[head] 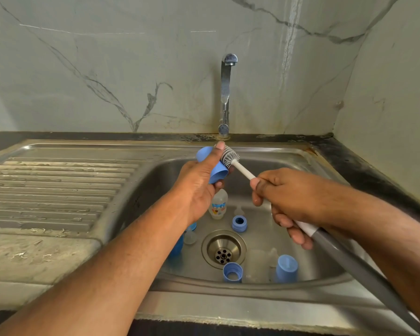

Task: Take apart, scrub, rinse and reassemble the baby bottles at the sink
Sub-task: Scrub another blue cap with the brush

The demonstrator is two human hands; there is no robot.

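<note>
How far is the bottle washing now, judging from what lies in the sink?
Taking apart looks done: a blue ring, a blue cap and a clear bottle lie separate in the sink. In hand: the left hand holds a blue cap while the right hand works the brush against it. Rinsing and reassembly remain; the tap shows no water.

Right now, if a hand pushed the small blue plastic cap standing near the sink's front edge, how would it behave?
The blue plastic cap looks hollow, so probably light. On the smooth steel sink it would likely slide. Tipped over, its round wall might roll.
</note>
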